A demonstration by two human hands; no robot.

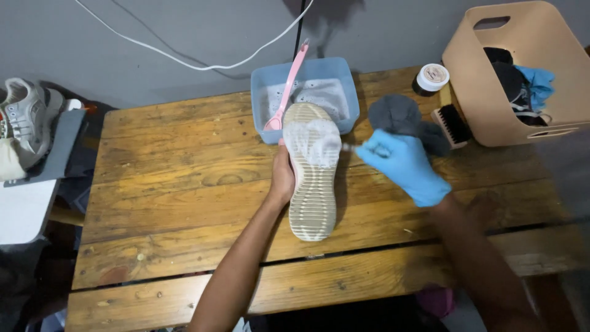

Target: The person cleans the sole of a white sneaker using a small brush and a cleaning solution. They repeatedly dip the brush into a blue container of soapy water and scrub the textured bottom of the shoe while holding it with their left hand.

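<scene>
My bare left hand (283, 178) grips a pale shoe (313, 178) from its left side, sole turned up, over the wooden table (172, 178). White foam covers the front part of the sole. My right hand (402, 163), in a blue glove, holds a small brush (349, 147) whose tip touches the foamy sole from the right. The brush is blurred and mostly hidden by the glove.
A blue tub (344, 80) of soapy water with a pink long-handled brush (286, 92) stands behind the shoe. A grey cloth (396, 114), a black-bristled brush (455, 123), a small jar (432, 78) and a tan basket (528, 74) lie at the right. Grey sneakers (24, 117) sit at the far left.
</scene>
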